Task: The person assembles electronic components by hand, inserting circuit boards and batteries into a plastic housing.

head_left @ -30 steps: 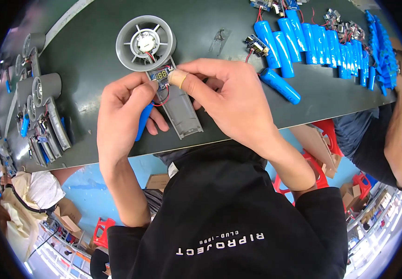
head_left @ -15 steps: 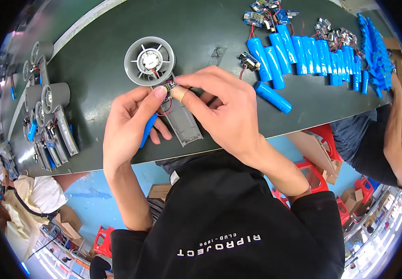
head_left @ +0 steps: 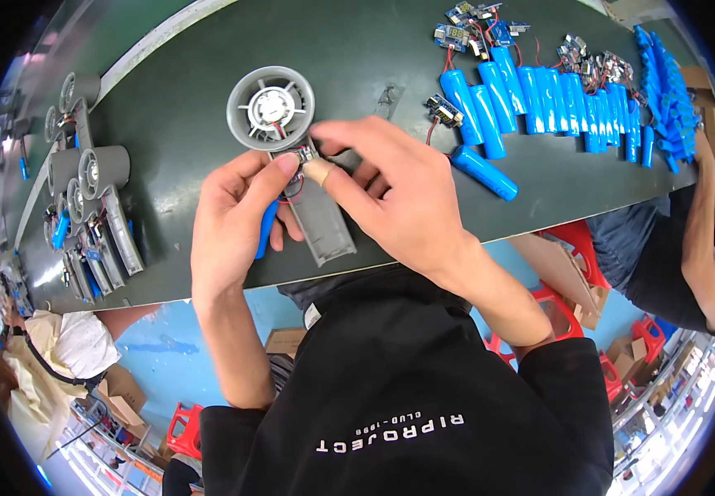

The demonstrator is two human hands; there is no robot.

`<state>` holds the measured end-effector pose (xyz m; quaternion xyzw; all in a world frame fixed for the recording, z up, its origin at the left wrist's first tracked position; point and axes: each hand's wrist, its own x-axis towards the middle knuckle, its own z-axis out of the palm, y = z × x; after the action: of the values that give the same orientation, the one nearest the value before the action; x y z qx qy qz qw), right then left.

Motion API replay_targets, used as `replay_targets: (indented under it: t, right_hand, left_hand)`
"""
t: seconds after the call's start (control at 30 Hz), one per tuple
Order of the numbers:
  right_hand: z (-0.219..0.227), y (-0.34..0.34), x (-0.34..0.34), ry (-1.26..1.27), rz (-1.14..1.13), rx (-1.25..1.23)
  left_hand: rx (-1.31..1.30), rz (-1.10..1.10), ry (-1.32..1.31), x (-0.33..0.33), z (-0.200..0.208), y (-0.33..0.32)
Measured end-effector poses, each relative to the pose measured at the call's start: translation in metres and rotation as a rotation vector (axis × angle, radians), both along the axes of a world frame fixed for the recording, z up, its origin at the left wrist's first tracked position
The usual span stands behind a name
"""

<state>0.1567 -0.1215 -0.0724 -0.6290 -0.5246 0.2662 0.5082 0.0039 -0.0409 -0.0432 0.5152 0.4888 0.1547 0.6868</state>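
Note:
A grey fan housing lies in front of me, its round fan [head_left: 273,107] away from me and its open handle shell [head_left: 325,223] toward me. Over the shell's top, just below the ring, sits a small circuit board [head_left: 305,155] with red wires. My left hand [head_left: 237,202] pinches the board under its thumb. A blue cylindrical battery [head_left: 267,229] hangs beneath that hand, partly hidden by its fingers. My right hand [head_left: 403,186] presses its tan-wrapped thumb on the board's right edge, index finger raised near the ring, other fingers curled.
Several blue batteries [head_left: 490,107] wired to circuit boards lie in a row at right, by a heap of blue pieces [head_left: 667,99]. More grey fan housings [head_left: 97,182] are grouped at left. A clear strip [head_left: 388,99] lies behind my right hand. A co-worker's arm [head_left: 700,215] is far right.
The fan ring has shifted slightly right and the shell's near end slightly left and toward me. My left hand moved a little right. My right index finger has lifted away from the thumb.

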Motion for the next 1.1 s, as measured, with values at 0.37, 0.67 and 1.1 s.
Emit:
replay_targets:
  t: [0.37,0.67,1.1]
  right_hand:
    - [0.036,-0.019,-0.011,0.06,0.005,0.267]
    - [0.05,-0.026,-0.011,-0.003,0.04,0.289]
    - [0.06,-0.017,-0.008,0.457,0.099,-0.114]
  left_hand:
    - [0.139,0.218,-0.735,-0.009,-0.01,-0.029]
    - [0.228,0.132,-0.571,-0.02,0.001,-0.035]
    - [0.103,0.312,-0.568,-0.005,0.022,-0.025]
